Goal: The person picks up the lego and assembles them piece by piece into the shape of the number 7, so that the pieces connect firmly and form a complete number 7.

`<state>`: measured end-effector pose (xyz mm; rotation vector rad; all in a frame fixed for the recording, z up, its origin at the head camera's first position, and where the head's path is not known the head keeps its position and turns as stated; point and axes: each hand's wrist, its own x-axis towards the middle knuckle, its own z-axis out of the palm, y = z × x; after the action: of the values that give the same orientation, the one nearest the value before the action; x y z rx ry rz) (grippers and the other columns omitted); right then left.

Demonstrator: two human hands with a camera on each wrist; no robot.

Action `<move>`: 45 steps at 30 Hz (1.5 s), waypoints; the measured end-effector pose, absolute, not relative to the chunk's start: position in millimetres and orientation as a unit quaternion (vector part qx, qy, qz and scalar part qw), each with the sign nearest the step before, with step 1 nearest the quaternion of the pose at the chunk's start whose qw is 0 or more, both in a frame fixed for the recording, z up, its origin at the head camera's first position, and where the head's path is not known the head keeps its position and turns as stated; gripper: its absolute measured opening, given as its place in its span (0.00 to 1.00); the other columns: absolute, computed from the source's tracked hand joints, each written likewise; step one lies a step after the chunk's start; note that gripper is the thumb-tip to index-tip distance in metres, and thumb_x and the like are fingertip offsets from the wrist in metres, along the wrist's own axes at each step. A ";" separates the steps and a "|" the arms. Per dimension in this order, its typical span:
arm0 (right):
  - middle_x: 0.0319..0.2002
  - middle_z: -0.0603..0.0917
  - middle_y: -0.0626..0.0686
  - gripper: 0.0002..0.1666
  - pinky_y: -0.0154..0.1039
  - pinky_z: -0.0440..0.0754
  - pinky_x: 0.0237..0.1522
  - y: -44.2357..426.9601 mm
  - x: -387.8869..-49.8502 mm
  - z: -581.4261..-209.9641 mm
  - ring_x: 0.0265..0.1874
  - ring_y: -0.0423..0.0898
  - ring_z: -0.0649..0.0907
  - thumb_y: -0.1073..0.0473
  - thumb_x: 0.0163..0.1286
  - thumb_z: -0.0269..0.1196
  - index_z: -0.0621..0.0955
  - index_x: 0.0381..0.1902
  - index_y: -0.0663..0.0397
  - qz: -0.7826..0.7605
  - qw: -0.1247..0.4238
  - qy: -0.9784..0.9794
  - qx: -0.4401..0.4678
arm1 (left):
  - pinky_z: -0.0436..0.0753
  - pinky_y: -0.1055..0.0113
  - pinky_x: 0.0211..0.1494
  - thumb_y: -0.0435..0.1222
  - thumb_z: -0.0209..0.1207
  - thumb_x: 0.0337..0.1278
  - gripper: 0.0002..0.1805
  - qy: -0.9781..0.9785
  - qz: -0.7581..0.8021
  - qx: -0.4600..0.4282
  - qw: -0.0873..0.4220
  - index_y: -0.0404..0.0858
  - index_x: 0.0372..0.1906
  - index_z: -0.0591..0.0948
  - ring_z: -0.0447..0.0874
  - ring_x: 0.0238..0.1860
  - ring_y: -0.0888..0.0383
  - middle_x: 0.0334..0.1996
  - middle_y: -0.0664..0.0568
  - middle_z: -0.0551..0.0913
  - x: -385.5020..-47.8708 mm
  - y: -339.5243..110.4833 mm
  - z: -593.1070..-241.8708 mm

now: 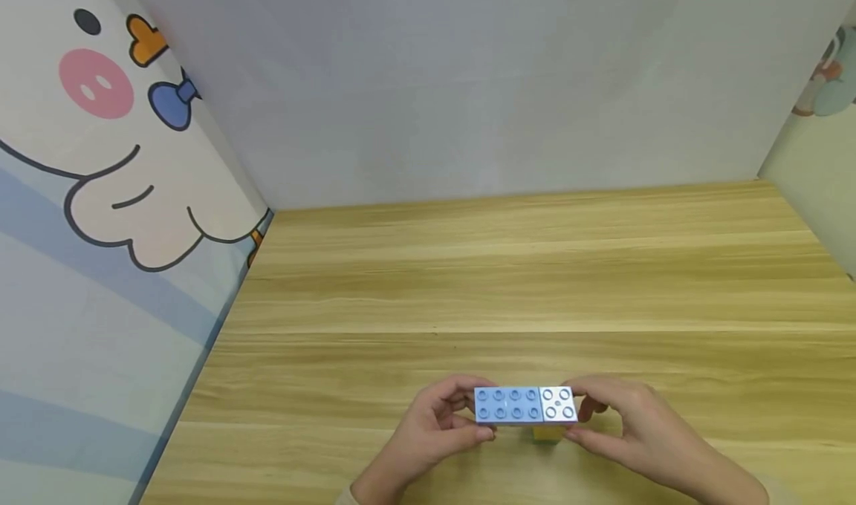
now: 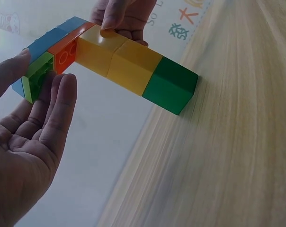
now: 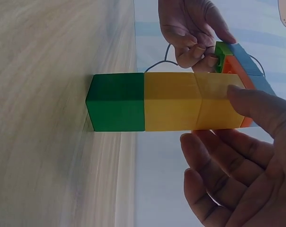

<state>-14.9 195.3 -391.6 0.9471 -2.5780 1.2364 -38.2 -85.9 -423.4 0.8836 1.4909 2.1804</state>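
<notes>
A tower of toy building bricks stands on the table: a dark green brick [image 2: 171, 87] at the bottom, two yellow bricks [image 3: 172, 101] above it, then a thinner orange brick [image 2: 65, 54]. On top lie a long blue brick [image 1: 508, 405] and a short paler blue one [image 1: 558, 405], side by side. The upper layers overhang leftward, with a light green brick [image 2: 37, 78] under the far end. My left hand [image 1: 438, 423] pinches that overhanging end between thumb and fingers. At the tower's other side, my right hand [image 1: 631, 423] grips the upper yellow brick, thumb opposite fingers.
The wooden table [image 1: 508, 282] runs back to a plain pale wall [image 1: 468, 89]. A panel with a cartoon animal [image 1: 100, 156] stands along the left side, and another printed panel [image 1: 819, 171] on the right.
</notes>
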 end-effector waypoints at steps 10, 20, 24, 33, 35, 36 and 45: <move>0.35 0.84 0.37 0.20 0.35 0.81 0.30 197.9 -17.3 -393.8 0.30 0.33 0.80 0.64 0.56 0.73 0.82 0.47 0.49 0.431 0.030 -0.855 0.286 | 0.85 0.62 0.44 0.22 0.62 0.55 0.23 0.540 0.775 0.277 0.176 0.21 0.57 0.70 0.80 0.45 0.59 0.45 0.49 0.80 -40.2 -83.9 -422.0; 0.39 0.86 0.46 0.17 0.34 0.81 0.32 197.2 -28.9 -396.0 0.30 0.35 0.81 0.63 0.61 0.70 0.82 0.49 0.57 0.467 0.000 -0.847 0.254 | 0.85 0.57 0.45 0.26 0.59 0.62 0.23 0.592 0.757 0.220 0.170 0.24 0.59 0.68 0.80 0.46 0.55 0.47 0.38 0.78 -52.6 -78.7 -420.7; 0.41 0.86 0.48 0.18 0.34 0.81 0.33 196.8 -34.6 -396.1 0.31 0.36 0.81 0.62 0.63 0.69 0.82 0.51 0.59 0.469 -0.017 -0.852 0.230 | 0.85 0.57 0.46 0.27 0.58 0.63 0.22 0.601 0.756 0.196 0.169 0.25 0.60 0.68 0.81 0.45 0.53 0.47 0.38 0.78 -59.8 -76.1 -421.3; 0.41 0.86 0.48 0.19 0.36 0.82 0.34 194.8 -51.8 -403.0 0.31 0.38 0.83 0.59 0.68 0.65 0.80 0.53 0.62 0.492 -0.043 -0.849 0.187 | 0.84 0.57 0.46 0.34 0.58 0.67 0.20 0.635 0.745 0.144 0.147 0.31 0.59 0.72 0.80 0.43 0.52 0.51 0.41 0.78 -78.0 -69.5 -422.7; 0.42 0.86 0.49 0.20 0.36 0.82 0.35 194.5 -56.3 -405.3 0.32 0.39 0.83 0.58 0.69 0.64 0.80 0.55 0.63 0.495 -0.050 -0.850 0.175 | 0.84 0.56 0.47 0.34 0.58 0.67 0.20 0.643 0.742 0.131 0.138 0.30 0.59 0.73 0.80 0.44 0.53 0.53 0.41 0.77 -82.4 -67.5 -422.9; 0.42 0.86 0.50 0.20 0.36 0.82 0.35 194.4 -58.1 -406.2 0.33 0.39 0.83 0.57 0.69 0.64 0.79 0.55 0.64 0.494 -0.053 -0.852 0.166 | 0.84 0.56 0.47 0.34 0.58 0.67 0.20 0.647 0.740 0.126 0.135 0.30 0.59 0.74 0.80 0.44 0.53 0.53 0.41 0.77 -84.3 -66.6 -422.7; 0.43 0.85 0.53 0.29 0.36 0.82 0.41 190.5 -71.5 -412.4 0.40 0.44 0.82 0.54 0.70 0.63 0.74 0.59 0.71 0.493 -0.053 -0.862 0.105 | 0.84 0.56 0.47 0.33 0.58 0.66 0.24 0.663 0.736 0.081 0.112 0.28 0.63 0.70 0.81 0.45 0.49 0.53 0.37 0.78 -96.7 -59.5 -423.9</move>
<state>-71.5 190.5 -412.4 0.3409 -2.8044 1.6019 -96.7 -59.5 -423.9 0.2377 1.9453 2.1604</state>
